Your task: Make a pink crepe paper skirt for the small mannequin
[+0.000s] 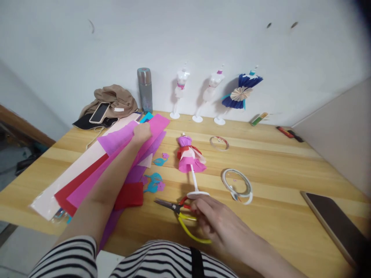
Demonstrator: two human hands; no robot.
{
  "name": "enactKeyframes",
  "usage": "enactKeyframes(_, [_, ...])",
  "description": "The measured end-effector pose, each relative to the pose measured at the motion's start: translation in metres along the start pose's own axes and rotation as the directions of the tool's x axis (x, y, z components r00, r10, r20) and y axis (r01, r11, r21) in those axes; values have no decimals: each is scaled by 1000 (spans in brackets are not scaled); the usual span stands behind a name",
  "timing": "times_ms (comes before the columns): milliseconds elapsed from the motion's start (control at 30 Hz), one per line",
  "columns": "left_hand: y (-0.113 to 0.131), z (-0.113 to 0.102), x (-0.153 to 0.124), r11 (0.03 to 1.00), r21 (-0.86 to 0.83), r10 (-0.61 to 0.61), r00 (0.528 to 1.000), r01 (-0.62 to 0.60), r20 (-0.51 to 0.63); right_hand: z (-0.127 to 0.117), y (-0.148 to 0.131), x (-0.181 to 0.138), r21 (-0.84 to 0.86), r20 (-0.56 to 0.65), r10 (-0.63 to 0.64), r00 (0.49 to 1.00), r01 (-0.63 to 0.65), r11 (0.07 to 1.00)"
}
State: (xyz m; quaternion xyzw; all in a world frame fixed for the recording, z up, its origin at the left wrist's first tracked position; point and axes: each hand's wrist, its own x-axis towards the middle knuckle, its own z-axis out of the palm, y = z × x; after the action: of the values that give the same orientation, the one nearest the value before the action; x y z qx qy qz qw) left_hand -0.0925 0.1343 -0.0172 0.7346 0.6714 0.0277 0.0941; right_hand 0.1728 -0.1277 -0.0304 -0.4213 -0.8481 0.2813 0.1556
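My left hand (143,133) reaches over a pile of coloured crepe paper at the left. Its fingers are closed at the top end of a pink crepe paper sheet (158,123); the fingertips are partly hidden. Close to my body, my right hand (213,218) is closed on the scissors (188,227) by their red and yellow handles, blades pointing left. Just beyond that hand a small dress form (191,162) wears a purple, red, pale and pink paper dress, its white base by my knuckles. Blue and purple paper cut-outs (154,181) lie between it and the pile.
White dress forms (179,87) line the wall, one in a blue dress (242,92). A grey thermos (145,90) and brown cloth (116,98) with a phone (99,112) stand back left. Tape rolls (237,183) lie right of centre, a dark tablet (330,224) far right.
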Motion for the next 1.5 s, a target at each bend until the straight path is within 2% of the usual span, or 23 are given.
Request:
enactKeyframes(133, [5, 3, 2, 994, 85, -73, 997, 71, 10, -3, -1, -1, -29, 16, 63, 998, -62, 998])
enactKeyframes(300, [0, -1, 2, 990, 106, -91, 995, 95, -36, 8, -8, 1, -100, 151, 18, 988, -3, 995])
enactKeyframes(467, [-9, -3, 3, 986, 119, -111, 993, 114, -27, 33, 5, -3, -250, 99, -94, 991, 116, 961])
enactKeyframes(567, [-12, -2, 4, 987, 116, -109, 994, 110, -19, 37, 6, -6, -275, 83, -57, 995, 78, 958])
enactKeyframes(767, [-12, 0, 4, 988, 117, -96, 995, 98, -17, 13, -11, -8, -42, 108, 56, 993, -52, 998])
enactKeyframes(933, [-13, 3, 7, 986, 125, -111, 994, 112, -12, 1, -17, -8, 82, 84, 93, 992, -100, 992])
enactKeyframes(1033, [-15, 4, 10, 984, 120, -130, 991, 128, 10, -3, -20, 0, 243, 80, 144, 986, -160, 957])
enactKeyframes(1100, [-15, 2, 12, 985, 108, -138, 990, 133, 40, -2, -23, 11, 429, 107, 197, 975, -224, 875])
enactKeyframes(1133, [-15, 1, 13, 987, 97, -137, 989, 131, 57, 0, -25, 17, 540, 118, 215, 970, -244, 805])
enactKeyframes(1200, [-15, -5, 14, 991, 69, -123, 989, 118, 85, 4, -28, 32, 744, 130, 223, 966, -244, 622])
enactKeyframes(1267, [-15, -13, 14, 995, 34, -98, 990, 95, 103, 10, -32, 48, 891, 153, 195, 969, -220, 396])
enactKeyframes(1333, [-17, -23, 12, 997, -2, -71, 989, 72, 128, 17, -39, 63, 966, 187, 176, 967, -213, 145])
enactKeyframes(1400, [-21, -32, 10, 998, -31, -51, 983, 58, 174, 23, -46, 80, 975, 223, 187, 957, -215, -60])
enactKeyframes(1500, [-29, -39, 6, 997, -63, -32, 970, 48, 241, 34, -54, 106, 953, 253, 169, 953, -215, -212])
